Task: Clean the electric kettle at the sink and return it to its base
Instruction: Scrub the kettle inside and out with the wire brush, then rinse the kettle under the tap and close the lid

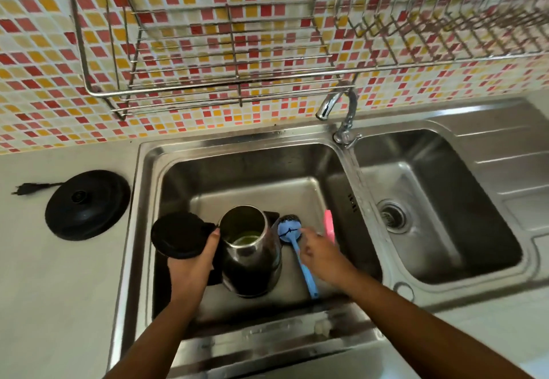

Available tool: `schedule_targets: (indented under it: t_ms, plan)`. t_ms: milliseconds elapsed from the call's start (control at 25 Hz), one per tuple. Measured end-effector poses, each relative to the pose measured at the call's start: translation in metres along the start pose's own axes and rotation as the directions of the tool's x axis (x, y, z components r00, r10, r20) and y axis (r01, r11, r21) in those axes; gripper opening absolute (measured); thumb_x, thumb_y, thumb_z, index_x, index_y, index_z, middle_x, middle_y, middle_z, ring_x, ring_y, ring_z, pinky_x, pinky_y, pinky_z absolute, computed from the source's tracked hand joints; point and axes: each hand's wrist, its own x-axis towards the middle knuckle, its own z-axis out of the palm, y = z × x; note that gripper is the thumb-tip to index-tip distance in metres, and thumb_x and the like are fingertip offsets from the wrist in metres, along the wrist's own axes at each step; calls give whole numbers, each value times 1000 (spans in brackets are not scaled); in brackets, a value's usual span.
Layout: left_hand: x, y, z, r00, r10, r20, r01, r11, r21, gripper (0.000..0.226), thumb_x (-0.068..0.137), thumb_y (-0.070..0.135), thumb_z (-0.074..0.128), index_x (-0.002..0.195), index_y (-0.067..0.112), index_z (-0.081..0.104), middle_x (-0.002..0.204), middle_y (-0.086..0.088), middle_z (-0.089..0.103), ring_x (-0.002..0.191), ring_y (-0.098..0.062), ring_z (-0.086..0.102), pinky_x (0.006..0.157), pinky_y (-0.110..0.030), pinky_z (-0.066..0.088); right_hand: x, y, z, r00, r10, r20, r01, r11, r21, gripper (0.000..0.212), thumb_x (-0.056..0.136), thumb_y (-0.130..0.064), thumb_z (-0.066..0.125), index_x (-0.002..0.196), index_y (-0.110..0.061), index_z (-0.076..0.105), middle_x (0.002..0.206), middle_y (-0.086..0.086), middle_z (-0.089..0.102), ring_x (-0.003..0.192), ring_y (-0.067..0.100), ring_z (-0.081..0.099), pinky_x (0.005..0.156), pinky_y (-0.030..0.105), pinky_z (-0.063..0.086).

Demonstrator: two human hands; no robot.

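Open-lidded electric kettle (252, 259) is steadied upright in the left sink basin (237, 176) by the left hand (193, 262) gripping its handle, presumably so the blue dish brush (289, 231), gripped by the right hand (322, 255), can be inserted.

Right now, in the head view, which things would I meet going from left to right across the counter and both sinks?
From the left: plug → kettle base → kettle lid, open → kettle → blue brush → pink object → drain.
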Motion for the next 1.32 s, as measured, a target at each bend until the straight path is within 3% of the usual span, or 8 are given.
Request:
schedule_targets:
  t_ms: [120,280,520,640,760,920,1120,1320]
  plan:
    - [-5,25,5,999,30,22,-30,999,-39,43,78,33,82,117,20,69,108,-1,74,106,-20,67,76,-58,60,-8,-18,-52,958,-107,-265,158,971,179,30,92,-7,57,119,-19,58,100,6,65,84,16,66,77,34,60]
    - [-7,62,26,994,89,55,-85,993,-77,45,77,31,83,117,17,69,105,-1,73,100,-19,68,71,-61,60,12,-21,-131,816,-133,-563,162,987,0,42,88,-5,60,130,-1,54,125,19,59,114,31,57,104,35,42]
    - [-17,91,77,983,164,-83,-165,986,-15,85,52,70,79,121,22,67,113,0,72,107,-20,65,90,-53,56,47,-30,-189,944,-40,-327,20,998,-63,71,95,-24,55,151,-3,17,158,14,19,142,32,30,111,31,28]
    - [-18,99,99,983,125,-136,-134,989,-58,70,58,61,82,112,18,71,103,0,73,100,-21,67,88,-50,57,65,-29,-185,951,-19,-309,12,1000,-25,64,92,-26,57,146,-6,27,147,14,37,129,34,46,101,35,40]
    - [-17,106,115,973,139,-183,-146,989,-27,34,75,38,83,99,17,70,87,3,69,94,-21,66,86,-33,51,76,-22,-174,959,-140,-246,112,986,-124,70,93,-25,56,151,-7,22,156,12,28,137,32,38,109,33,35]
    - [-19,110,131,957,140,-253,-145,989,-2,61,59,58,84,103,19,68,105,-4,72,104,-25,68,95,-44,54,88,-10,-164,967,-234,-97,212,957,-196,63,99,-22,47,152,-5,18,161,12,16,147,24,21,117,27,19]
    - [-18,117,144,945,129,-301,-122,992,43,74,45,69,76,99,19,73,98,-4,75,98,-24,70,93,-46,56,67,-35,-157,928,-257,-271,335,893,302,37,103,-22,39,137,-9,50,135,5,54,133,21,45,100,18,30]
    - [-15,128,147,956,105,-275,-51,980,194,43,71,68,68,82,26,66,97,-5,75,100,-29,67,88,-36,52,56,-60,-126,934,-263,-241,345,838,422,59,103,-38,30,155,-19,10,159,-7,17,148,12,15,111,21,14]
